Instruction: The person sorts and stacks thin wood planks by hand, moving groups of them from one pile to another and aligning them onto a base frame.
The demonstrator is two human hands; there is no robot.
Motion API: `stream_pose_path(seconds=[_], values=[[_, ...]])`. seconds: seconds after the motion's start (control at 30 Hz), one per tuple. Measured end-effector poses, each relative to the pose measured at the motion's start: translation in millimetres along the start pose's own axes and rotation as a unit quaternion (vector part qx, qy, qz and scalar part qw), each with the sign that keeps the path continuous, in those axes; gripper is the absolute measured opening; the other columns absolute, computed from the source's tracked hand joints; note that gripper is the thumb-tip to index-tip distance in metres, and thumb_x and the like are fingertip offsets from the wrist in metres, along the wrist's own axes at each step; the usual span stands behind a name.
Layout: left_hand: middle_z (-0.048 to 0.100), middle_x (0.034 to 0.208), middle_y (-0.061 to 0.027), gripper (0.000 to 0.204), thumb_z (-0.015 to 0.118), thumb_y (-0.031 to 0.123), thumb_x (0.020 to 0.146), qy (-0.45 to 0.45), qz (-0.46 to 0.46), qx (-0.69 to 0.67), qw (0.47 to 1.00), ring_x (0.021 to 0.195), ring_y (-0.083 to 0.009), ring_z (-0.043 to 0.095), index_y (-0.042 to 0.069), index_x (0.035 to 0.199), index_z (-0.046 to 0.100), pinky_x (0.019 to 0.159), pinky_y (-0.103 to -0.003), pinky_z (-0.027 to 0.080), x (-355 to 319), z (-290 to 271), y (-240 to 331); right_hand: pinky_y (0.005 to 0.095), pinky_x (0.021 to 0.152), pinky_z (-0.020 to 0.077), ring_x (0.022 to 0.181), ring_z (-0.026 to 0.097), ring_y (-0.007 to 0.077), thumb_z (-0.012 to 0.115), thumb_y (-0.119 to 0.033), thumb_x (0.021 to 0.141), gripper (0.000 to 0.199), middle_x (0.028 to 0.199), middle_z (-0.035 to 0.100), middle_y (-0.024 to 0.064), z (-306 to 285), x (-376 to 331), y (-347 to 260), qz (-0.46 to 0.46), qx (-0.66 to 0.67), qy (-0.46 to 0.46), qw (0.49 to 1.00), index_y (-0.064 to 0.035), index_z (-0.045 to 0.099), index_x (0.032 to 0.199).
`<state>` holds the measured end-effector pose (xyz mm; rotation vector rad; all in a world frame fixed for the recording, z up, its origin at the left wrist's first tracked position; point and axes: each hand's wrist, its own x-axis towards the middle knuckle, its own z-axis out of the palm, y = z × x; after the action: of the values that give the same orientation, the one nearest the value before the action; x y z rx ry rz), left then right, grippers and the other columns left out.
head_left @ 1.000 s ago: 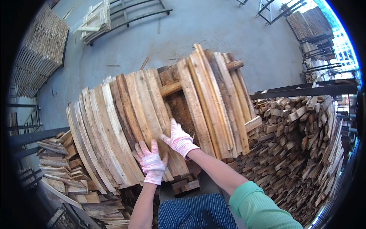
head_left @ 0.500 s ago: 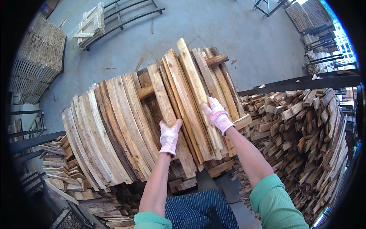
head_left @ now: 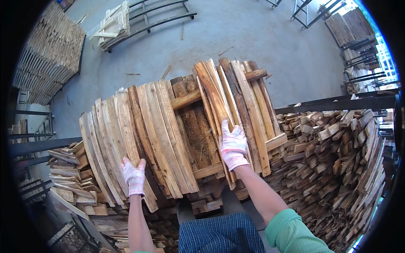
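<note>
Two gloved hands are working over one broad layer of planks, and the left hand is pinching a pale plank near its lower end, thumb along one edge and fingers along the other; this one is lying on the left group. The right hand is resting with fingers spread on a brown plank just right of the gap, and whether it is closing on the wood I cannot tell. These planks are looking stiff and rough, probably light enough singly for one hand, hardly fragile, though bark and splintery edges could be snagging the gloves; the long edges near mid-length are offering the steadier hold. Counting now: two crosspieces are showing, an upper crosspiece and a lower crosspiece; roughly ten planks are making up the left group, while the right group is overlapping too much for counting.
</note>
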<state>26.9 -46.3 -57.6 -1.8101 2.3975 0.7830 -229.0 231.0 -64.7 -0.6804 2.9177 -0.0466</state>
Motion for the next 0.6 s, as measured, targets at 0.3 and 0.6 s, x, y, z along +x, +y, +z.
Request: stream_pose_path(seconds=[0.3,0.6], values=[[0.048,0.14,-0.0306,0.081,0.07,0.037,0.088,0.088,0.091,0.13,0.983,0.13,-0.0479,0.047,-0.006,0.146,0.033,0.11,-0.051,0.038,-0.6,44.5,-19.4,0.0496,0.106,0.0439,0.126,0.048,0.0431,0.079,-0.04,0.081,0.096,0.141,0.041,0.0289,-36.4,8.7,-18.8,0.248,0.16,-0.144,0.945,-0.017,0.025,0.157],[0.049,0.135,-0.028,0.076,0.076,0.021,0.088,-0.112,0.052,-0.254,0.959,0.124,-0.0357,0.054,0.001,0.148,0.035,0.105,-0.044,0.045,7.9,-34.5,-6.6,0.0398,0.107,0.0424,0.133,0.048,0.034,0.083,-0.042,0.073,0.099,0.143,0.047,0.0264,-16.4,16.2,39.1,0.156,0.366,-0.212,0.893,0.0053,0.036,0.146]])
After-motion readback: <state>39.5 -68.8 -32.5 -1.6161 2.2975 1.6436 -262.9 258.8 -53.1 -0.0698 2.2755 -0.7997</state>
